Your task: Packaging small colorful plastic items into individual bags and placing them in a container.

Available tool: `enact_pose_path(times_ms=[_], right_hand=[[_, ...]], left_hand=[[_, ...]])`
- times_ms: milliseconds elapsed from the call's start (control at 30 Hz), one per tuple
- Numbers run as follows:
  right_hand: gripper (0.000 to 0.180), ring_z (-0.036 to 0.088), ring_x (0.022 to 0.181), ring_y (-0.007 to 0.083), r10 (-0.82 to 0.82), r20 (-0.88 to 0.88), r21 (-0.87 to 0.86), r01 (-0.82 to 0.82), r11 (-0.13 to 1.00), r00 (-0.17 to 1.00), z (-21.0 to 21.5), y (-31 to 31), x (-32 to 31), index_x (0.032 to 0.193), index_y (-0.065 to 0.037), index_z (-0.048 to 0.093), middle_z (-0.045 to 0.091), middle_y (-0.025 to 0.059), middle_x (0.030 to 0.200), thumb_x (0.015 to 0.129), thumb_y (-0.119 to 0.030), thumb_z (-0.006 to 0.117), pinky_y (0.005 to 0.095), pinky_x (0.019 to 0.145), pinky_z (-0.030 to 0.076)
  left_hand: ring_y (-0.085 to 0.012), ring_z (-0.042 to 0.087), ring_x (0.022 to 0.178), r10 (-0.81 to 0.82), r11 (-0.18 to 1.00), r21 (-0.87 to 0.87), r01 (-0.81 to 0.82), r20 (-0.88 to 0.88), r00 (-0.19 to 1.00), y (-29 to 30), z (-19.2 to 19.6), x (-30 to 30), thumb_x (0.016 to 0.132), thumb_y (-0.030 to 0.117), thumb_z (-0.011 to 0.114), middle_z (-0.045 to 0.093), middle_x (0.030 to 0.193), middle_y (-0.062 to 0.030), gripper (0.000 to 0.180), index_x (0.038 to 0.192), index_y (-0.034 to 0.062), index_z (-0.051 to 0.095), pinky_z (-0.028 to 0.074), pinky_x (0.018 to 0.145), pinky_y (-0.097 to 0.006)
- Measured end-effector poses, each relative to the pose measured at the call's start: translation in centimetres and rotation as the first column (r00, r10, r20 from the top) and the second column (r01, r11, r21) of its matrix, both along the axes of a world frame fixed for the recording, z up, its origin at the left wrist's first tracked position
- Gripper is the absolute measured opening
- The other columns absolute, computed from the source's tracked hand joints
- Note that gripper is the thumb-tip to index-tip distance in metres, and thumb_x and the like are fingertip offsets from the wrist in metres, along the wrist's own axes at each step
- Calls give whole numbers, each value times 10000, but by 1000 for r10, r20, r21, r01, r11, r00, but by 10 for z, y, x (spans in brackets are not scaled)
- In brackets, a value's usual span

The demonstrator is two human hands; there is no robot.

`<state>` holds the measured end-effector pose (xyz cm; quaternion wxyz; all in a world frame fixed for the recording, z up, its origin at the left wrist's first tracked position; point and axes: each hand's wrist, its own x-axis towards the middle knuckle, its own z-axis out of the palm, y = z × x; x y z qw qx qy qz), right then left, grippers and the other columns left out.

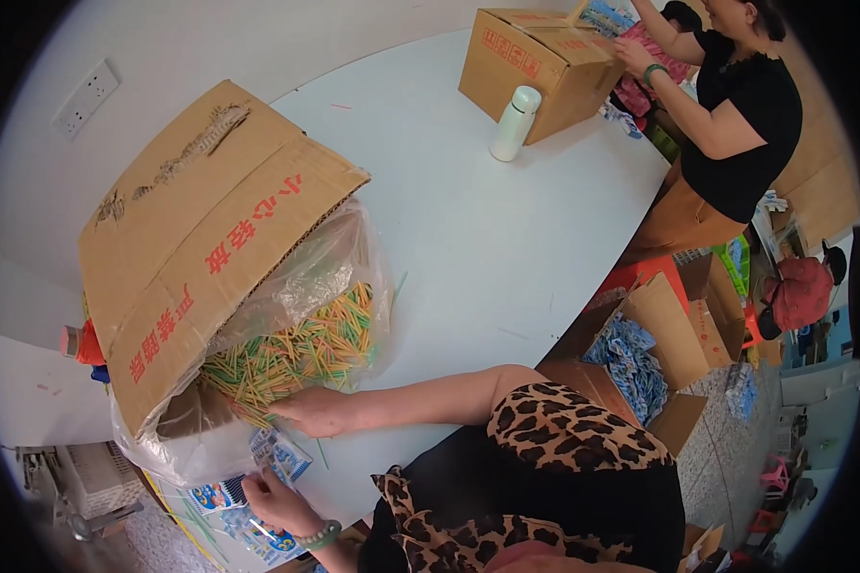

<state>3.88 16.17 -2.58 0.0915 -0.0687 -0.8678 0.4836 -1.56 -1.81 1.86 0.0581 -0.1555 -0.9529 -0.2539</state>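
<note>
A heap of thin green, yellow and orange sticks (296, 349) lies in a clear plastic bag (325, 250) spilling from a tipped cardboard box (210, 229). At the heap's near edge, my right hand (313, 413) has its fingers curled in among the sticks; the fingertips are partly hidden. Lower down is my left hand (282, 506), a green bangle on its wrist and its fingers bent closed. What it grips is not clear. Small blue and white printed packets (285, 451) lie around it, and a short white stick shows below its palm.
On the white table (468, 229) stand a pale green bottle (516, 124) and another cardboard box (545, 72), handled by a co-worker (736, 124). An open carton of blue packets (631, 368) sits beside the table to my right. A wall closes the left side.
</note>
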Motion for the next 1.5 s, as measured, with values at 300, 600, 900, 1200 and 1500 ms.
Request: enact_pose_path(times_ms=[300,600,900,1200,1500], right_hand=[[425,598,998,344,92,67,-431,-54,901,993,16,5,27,1167,-41,592,621,211,1062,748,-107,603,412,847,471],[440,595,961,357,115,218,-269,-54,962,969,43,31,47,1210,-98,559,612,186,1054,771,-110,582,423,828,462],[414,604,979,336,98,186,-367,-23,930,978,35,31,48,1197,-64,552,623,181,1061,792,-133,598,391,841,470],[338,610,939,319,65,72,-448,-26,894,995,22,20,38,1127,-31,562,622,183,994,808,-131,610,391,790,469],[237,595,920,353,-132,-31,-382,110,917,991,9,12,41,1060,-36,539,609,163,957,830,-75,580,410,760,465]], left_hand=[[-60,496,756,-537,572,817,-72,439,721,37,0,20,900,7,535,589,867,-4,59,942,22,573,419,680,-216],[-56,526,747,-598,657,754,24,502,625,38,-14,17,945,112,549,637,866,0,144,968,1,637,433,695,-206],[-36,498,699,-566,633,773,-34,493,660,40,-11,19,915,56,574,607,797,29,79,870,25,631,425,652,-204],[-32,428,642,-495,662,749,-36,472,729,44,-16,15,807,-64,628,537,714,46,157,738,53,550,344,577,-188],[-42,385,541,-527,649,760,21,430,733,45,-14,21,882,52,589,494,612,35,180,712,55,532,295,504,-196]])
